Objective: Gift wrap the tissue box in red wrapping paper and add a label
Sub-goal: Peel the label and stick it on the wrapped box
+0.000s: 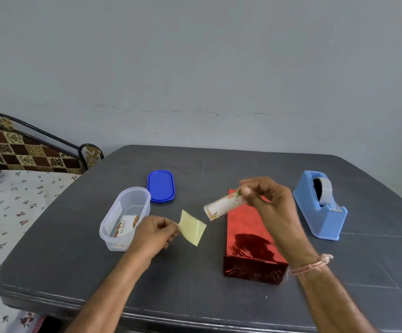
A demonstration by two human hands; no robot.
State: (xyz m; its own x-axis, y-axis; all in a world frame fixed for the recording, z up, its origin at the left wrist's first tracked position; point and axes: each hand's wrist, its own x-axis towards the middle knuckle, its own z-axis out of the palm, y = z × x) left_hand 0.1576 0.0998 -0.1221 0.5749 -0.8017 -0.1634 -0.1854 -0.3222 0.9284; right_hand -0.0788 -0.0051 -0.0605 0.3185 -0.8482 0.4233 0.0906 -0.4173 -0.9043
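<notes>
The tissue box [248,236] lies on the dark grey table [195,280], fully covered in shiny red wrapping paper, its long side running away from me. My right hand [267,200] hovers above its far end and pinches a white label [222,205] with a floral border, held curled in the air. My left hand [154,233] is left of the box and pinches one corner of a pale yellow backing sheet [192,228], lifted off the table. The label and the sheet are apart.
A clear plastic tub [125,217] holding more printed labels stands by my left hand, its blue lid [161,186] behind it. A light blue tape dispenser [319,205] sits right of the box. A bed with a floral sheet [14,212] borders the table's left side.
</notes>
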